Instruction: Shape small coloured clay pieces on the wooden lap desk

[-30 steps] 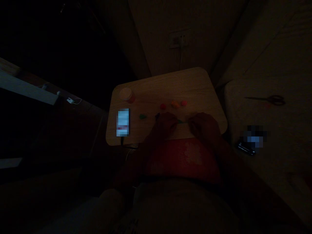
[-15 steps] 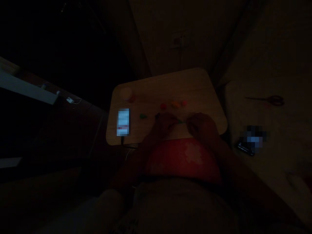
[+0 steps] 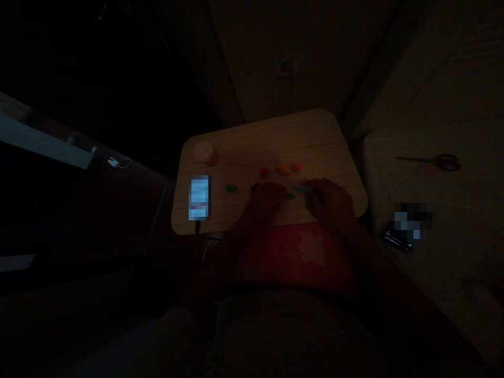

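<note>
The scene is very dark. My left hand [image 3: 266,200] rests curled on a small wooden table [image 3: 252,142], its fingertips pinched on a small green lump [image 3: 290,196]. My right hand [image 3: 327,200] is closed beside it, with another green piece [image 3: 301,189] at its fingertips. Beyond the hands lie a red lump [image 3: 263,171], an orange lump [image 3: 282,168] and a pinkish-red lump [image 3: 297,166]. A separate green lump [image 3: 231,187] lies to the left.
A lit phone [image 3: 199,197] with a cable lies at the table's left front. A small round tub [image 3: 205,153] stands at the back left corner. To the right, on a pale cushion, are scissors [image 3: 437,160] and a dark device [image 3: 405,231]. A wall socket [image 3: 287,65] is behind the table.
The green strip stretched between my hands has parted: one bit stays at the left fingertips, the other has gone up and away with my right hand.
</note>
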The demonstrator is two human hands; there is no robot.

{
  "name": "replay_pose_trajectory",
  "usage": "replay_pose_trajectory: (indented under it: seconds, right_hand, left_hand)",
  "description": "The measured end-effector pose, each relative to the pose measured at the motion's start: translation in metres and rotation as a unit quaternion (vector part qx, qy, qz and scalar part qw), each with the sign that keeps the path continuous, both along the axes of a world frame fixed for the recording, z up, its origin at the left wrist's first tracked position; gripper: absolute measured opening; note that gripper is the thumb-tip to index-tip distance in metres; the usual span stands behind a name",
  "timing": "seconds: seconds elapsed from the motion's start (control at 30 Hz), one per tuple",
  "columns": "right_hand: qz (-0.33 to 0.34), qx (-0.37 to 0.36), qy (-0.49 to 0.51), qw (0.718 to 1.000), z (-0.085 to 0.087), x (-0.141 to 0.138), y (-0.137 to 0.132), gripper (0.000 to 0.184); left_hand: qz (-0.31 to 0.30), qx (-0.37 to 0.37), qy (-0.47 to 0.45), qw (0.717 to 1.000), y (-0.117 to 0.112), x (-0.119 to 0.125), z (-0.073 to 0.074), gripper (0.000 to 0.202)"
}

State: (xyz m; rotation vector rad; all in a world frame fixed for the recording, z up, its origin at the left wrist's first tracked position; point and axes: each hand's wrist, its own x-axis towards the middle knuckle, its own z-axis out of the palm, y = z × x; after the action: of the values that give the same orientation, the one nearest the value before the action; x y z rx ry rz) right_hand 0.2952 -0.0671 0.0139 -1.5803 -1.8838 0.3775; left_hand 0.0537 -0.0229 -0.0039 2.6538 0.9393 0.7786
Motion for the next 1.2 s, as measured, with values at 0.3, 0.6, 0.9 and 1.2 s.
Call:
replay_pose_trajectory:
  seconds: [0.3, 0.6, 0.9, 1.2]
  right_hand:
    - [0.014, 0.003, -0.047, 0.999, -0.005, -0.007, -0.002, 0.03]
    - [0.015, -0.01, -0.133, 0.991, 0.0, -0.015, -0.016, 0.028]
    - [0.058, -0.032, -0.018, 0.998, -0.004, -0.014, -0.013, 0.026]
    - [0.069, -0.035, 0.008, 0.997, -0.004, -0.012, -0.014, 0.021]
  left_hand:
    - [0.025, -0.03, 0.042, 0.998, -0.048, 0.004, 0.006, 0.044]
    - [0.022, -0.028, 0.043, 0.998, -0.049, 0.007, 0.005, 0.046]
    - [0.026, -0.032, 0.03, 0.999, -0.049, 0.009, 0.006, 0.042]
    - [0.018, -0.052, 0.032, 0.998, -0.047, 0.007, 0.004, 0.047]
